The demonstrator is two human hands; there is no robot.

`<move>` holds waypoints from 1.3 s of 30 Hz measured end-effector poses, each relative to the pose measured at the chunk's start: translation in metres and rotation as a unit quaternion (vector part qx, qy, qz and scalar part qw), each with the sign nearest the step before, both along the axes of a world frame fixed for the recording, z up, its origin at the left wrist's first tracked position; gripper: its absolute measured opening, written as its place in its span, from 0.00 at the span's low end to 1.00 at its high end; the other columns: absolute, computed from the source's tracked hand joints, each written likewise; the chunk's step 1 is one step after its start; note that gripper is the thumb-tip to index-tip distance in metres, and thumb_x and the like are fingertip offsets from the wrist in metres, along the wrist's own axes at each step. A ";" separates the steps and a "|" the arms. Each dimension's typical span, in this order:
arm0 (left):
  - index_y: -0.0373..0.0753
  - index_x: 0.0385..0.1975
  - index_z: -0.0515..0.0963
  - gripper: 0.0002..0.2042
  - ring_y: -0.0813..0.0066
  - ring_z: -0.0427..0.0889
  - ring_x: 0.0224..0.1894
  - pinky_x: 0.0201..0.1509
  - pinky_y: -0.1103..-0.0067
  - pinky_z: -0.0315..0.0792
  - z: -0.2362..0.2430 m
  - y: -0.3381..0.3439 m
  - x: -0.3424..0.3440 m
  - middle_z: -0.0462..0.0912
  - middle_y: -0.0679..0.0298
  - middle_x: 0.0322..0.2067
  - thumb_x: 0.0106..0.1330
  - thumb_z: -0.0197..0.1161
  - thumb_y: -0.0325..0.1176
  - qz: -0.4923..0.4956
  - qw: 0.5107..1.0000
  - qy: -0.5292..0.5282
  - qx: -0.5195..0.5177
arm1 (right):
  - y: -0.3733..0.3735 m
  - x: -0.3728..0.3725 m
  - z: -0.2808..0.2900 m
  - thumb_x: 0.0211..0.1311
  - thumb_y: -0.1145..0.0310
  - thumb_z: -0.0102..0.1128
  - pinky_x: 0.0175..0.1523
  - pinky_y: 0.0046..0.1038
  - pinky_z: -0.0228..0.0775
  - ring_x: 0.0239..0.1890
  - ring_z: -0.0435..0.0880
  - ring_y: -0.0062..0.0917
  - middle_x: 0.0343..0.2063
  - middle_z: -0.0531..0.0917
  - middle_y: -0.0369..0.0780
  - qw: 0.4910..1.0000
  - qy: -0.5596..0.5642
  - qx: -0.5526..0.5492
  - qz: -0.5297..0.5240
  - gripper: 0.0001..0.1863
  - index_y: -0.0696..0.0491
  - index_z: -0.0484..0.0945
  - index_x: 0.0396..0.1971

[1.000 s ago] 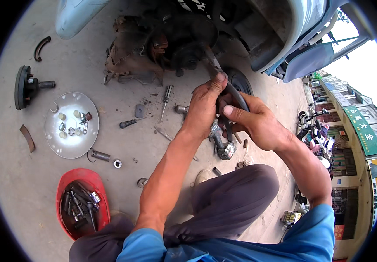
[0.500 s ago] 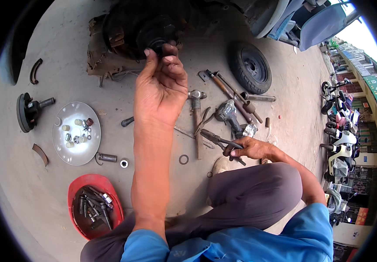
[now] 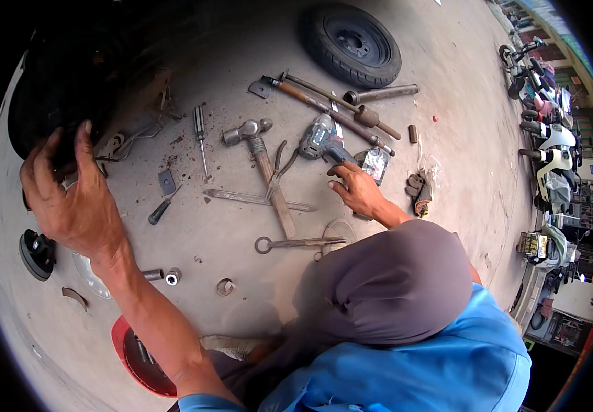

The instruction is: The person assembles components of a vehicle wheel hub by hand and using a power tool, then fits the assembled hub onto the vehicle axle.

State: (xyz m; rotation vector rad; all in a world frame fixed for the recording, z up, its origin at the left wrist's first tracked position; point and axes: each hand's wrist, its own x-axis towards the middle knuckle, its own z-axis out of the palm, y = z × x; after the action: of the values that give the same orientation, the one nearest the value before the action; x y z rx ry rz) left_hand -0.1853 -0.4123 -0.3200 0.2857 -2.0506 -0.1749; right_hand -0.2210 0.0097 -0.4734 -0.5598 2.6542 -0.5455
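Note:
My left hand (image 3: 76, 199) reaches to the dark wheel hub assembly (image 3: 56, 110) at the far left, its fingers and thumb spread apart. Deep shadow hides whether the fingertips touch the hub. On the right, my right hand (image 3: 362, 192) is held low beside the handle of a grey cordless power drill (image 3: 324, 141). Its fingers are loosely bent and apart, with nothing visible in them. Below it on the ground lies a pair of pliers (image 3: 303, 242) with a ring at its left end. A ball-peen hammer (image 3: 263, 165) rests beside another pair of pliers (image 3: 279, 172).
A small wheel (image 3: 355, 44) lies at the back, near long metal rods (image 3: 338, 113) and a pipe (image 3: 386, 93). A screwdriver (image 3: 201, 141) and a flat bar (image 3: 255, 198) lie mid-ground. A red helmet (image 3: 128, 353) holds metal parts. Motor scooters (image 3: 554, 151) stand at the right.
My left hand has moved left and down. My right hand has let go of the pliers, which now lie on the ground, and has moved toward the drill. The view has shifted right.

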 end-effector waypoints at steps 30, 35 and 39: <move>0.35 0.43 0.77 0.12 0.48 0.82 0.40 0.45 0.61 0.75 -0.027 -0.051 0.290 0.82 0.52 0.35 0.64 0.65 0.34 0.020 0.711 -0.674 0.201 | -0.043 -0.002 -0.033 0.55 0.68 0.69 0.57 0.42 0.67 0.53 0.73 0.47 0.48 0.73 0.50 0.961 0.103 0.025 0.256 0.31 0.59 0.67 0.58; 0.39 0.55 0.74 0.24 0.56 0.79 0.51 0.50 0.66 0.77 -0.111 -0.020 0.358 0.76 0.56 0.49 0.58 0.69 0.31 0.061 0.744 -0.648 0.154 | -0.054 -0.017 -0.041 0.52 0.74 0.70 0.64 0.44 0.62 0.58 0.69 0.49 0.56 0.69 0.53 0.947 0.186 0.083 0.247 0.41 0.58 0.61 0.67; 0.36 0.47 0.78 0.16 0.59 0.80 0.48 0.49 0.66 0.77 -0.148 0.001 0.361 0.78 0.56 0.46 0.58 0.65 0.29 0.012 0.842 -0.531 0.093 | -0.039 -0.032 -0.026 0.54 0.74 0.69 0.64 0.46 0.61 0.61 0.67 0.53 0.57 0.69 0.54 0.957 0.244 0.096 0.123 0.39 0.56 0.62 0.67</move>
State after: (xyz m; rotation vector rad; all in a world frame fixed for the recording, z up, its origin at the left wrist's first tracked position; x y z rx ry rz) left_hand 0.1755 -0.4111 -0.4684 0.6304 -3.1411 -0.2287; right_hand -0.2525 -0.0291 -0.4993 -1.0582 2.9752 -0.0740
